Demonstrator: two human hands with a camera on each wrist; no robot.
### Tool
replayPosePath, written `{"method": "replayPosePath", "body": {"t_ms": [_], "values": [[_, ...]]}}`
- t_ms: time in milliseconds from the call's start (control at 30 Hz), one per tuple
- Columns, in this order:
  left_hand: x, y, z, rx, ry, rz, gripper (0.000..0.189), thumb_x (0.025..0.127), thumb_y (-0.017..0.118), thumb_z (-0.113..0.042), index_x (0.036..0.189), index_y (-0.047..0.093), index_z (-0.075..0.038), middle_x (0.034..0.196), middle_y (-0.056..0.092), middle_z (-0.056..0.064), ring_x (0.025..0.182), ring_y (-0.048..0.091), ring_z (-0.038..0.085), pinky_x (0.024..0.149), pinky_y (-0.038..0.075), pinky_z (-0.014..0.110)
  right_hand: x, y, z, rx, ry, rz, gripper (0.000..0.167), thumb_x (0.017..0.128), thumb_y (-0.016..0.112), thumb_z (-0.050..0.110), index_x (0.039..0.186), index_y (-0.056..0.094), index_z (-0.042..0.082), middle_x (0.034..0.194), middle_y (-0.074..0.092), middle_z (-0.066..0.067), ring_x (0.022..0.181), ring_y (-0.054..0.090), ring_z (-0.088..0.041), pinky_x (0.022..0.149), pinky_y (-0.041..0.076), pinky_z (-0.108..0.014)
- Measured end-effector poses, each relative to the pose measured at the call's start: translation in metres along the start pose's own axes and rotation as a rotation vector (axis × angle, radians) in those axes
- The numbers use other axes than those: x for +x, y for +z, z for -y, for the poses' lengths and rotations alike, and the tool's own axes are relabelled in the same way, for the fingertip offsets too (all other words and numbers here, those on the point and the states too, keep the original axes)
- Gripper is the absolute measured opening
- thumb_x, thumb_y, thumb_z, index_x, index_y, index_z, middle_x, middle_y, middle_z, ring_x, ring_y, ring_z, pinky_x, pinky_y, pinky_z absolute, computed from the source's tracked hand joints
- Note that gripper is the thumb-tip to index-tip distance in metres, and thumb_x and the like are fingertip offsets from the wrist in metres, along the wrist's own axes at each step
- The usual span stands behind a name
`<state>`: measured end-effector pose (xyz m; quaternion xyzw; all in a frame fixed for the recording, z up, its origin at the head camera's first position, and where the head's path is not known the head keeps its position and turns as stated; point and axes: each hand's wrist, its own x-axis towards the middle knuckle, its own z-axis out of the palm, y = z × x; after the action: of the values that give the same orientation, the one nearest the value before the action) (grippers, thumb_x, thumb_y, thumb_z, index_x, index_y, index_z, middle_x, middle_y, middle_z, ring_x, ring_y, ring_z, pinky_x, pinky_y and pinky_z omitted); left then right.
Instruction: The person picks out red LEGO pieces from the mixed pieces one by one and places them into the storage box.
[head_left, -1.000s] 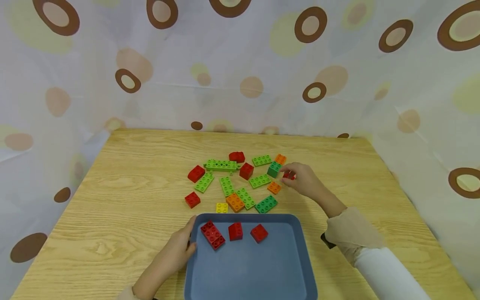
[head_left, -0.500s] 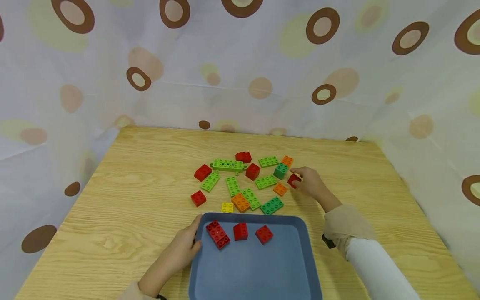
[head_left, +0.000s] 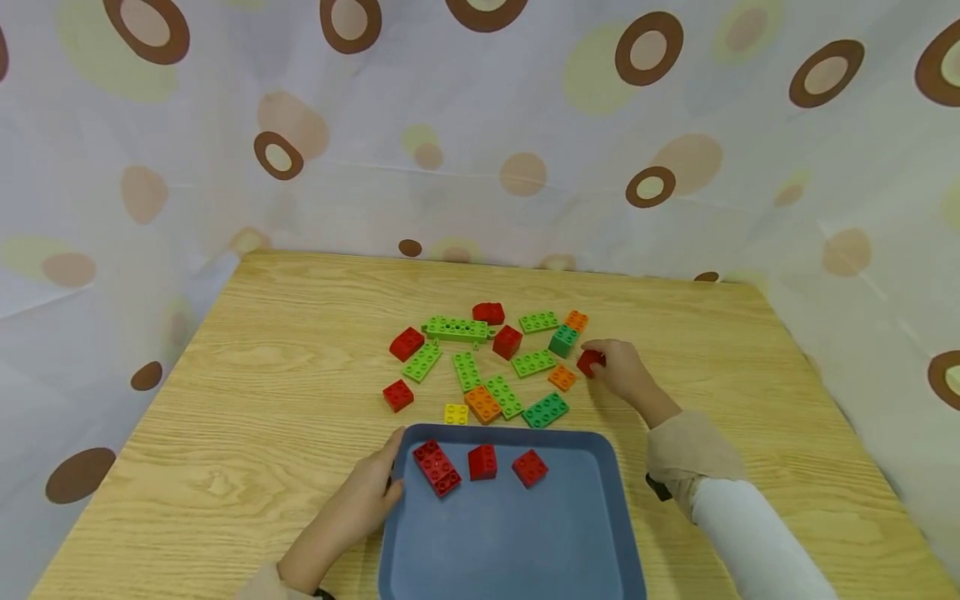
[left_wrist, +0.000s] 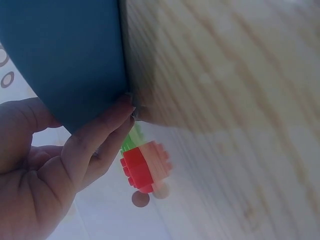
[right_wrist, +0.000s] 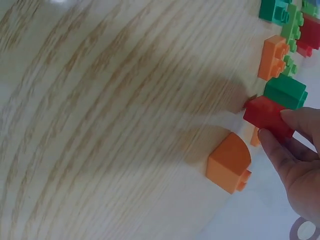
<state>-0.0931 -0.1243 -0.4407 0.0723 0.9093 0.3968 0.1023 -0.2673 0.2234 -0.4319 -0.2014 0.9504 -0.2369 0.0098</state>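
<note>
My right hand (head_left: 624, 372) pinches a red toy building brick (right_wrist: 267, 117) between thumb and fingers, at the right side of the scattered bricks. In the right wrist view a green brick (right_wrist: 285, 91) lies right beyond it, and an orange brick with a curved side (right_wrist: 230, 162) stands near my fingers. My left hand (head_left: 360, 496) grips the far left corner of the blue-grey tray (head_left: 510, 550), thumb over the rim and fingers outside. Three red pieces lie in the tray's far part: a long one (head_left: 437, 468), a sloped one (head_left: 482, 462) and a square one (head_left: 530, 468).
Beyond the tray lie several light green bricks (head_left: 534, 363), more red bricks (head_left: 507, 342), orange bricks (head_left: 482, 404), a dark green brick (head_left: 546, 410) and a yellow brick (head_left: 456, 414). A patterned cloth (head_left: 480, 125) hangs behind the wooden table (head_left: 300, 350).
My right hand has come slightly nearer to me, and its fingers have closed on the red brick. The head view has shifted a little. My left hand stays on the tray.
</note>
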Motion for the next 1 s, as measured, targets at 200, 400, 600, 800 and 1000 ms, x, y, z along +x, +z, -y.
{"method": "replayPosePath", "body": {"t_ms": [200, 400, 600, 800, 1000], "values": [[-0.001, 0.000, -0.002, 0.002, -0.001, -0.009, 0.064, 0.082, 0.056, 0.007, 0.140, 0.030, 0.009, 0.099, 0.061, 0.021, 0.067, 0.051, 0.015, 0.054, 0.043, 0.024, -0.006, -0.010, 0.018, -0.013, 0.025, -0.010, 0.035, 0.084, 0.057, -0.006, 0.118, 0.057, -0.012, 0.111, 0.060, -0.032, 0.091, 0.061, -0.039, 0.072, 0.054, -0.042], [-0.002, 0.000, -0.002, 0.007, 0.013, -0.022, 0.063, 0.082, 0.057, 0.007, 0.140, 0.031, 0.009, 0.109, 0.061, 0.024, 0.072, 0.054, 0.016, 0.056, 0.045, 0.025, -0.013, -0.020, 0.054, 0.009, -0.052, 0.032, 0.035, 0.084, 0.059, -0.005, 0.118, 0.057, -0.011, 0.109, 0.061, -0.029, 0.088, 0.062, -0.035, 0.072, 0.055, -0.038], [-0.002, 0.000, -0.002, 0.003, 0.015, -0.016, 0.063, 0.082, 0.057, 0.007, 0.140, 0.031, 0.009, 0.114, 0.060, 0.025, 0.077, 0.056, 0.018, 0.060, 0.047, 0.027, -0.027, -0.015, 0.099, 0.013, -0.197, 0.100, 0.035, 0.081, 0.064, -0.003, 0.116, 0.061, -0.006, 0.104, 0.066, -0.020, 0.086, 0.064, -0.027, 0.069, 0.056, -0.030], [-0.001, 0.001, -0.001, 0.019, 0.029, -0.030, 0.062, 0.082, 0.057, 0.007, 0.139, 0.032, 0.008, 0.113, 0.060, 0.024, 0.080, 0.058, 0.019, 0.061, 0.049, 0.028, -0.040, -0.004, 0.144, -0.027, -0.360, 0.195, 0.034, 0.081, 0.067, 0.002, 0.115, 0.063, -0.003, 0.103, 0.067, -0.013, 0.090, 0.063, -0.022, 0.072, 0.054, -0.024], [-0.001, 0.001, -0.002, 0.020, 0.029, -0.029, 0.062, 0.082, 0.057, 0.007, 0.139, 0.032, 0.009, 0.113, 0.060, 0.025, 0.081, 0.060, 0.020, 0.062, 0.050, 0.029, -0.052, 0.010, 0.174, -0.007, -0.475, 0.310, 0.031, 0.083, 0.065, 0.004, 0.113, 0.065, 0.000, 0.103, 0.067, -0.010, 0.090, 0.062, -0.018, 0.073, 0.052, -0.018]]}}
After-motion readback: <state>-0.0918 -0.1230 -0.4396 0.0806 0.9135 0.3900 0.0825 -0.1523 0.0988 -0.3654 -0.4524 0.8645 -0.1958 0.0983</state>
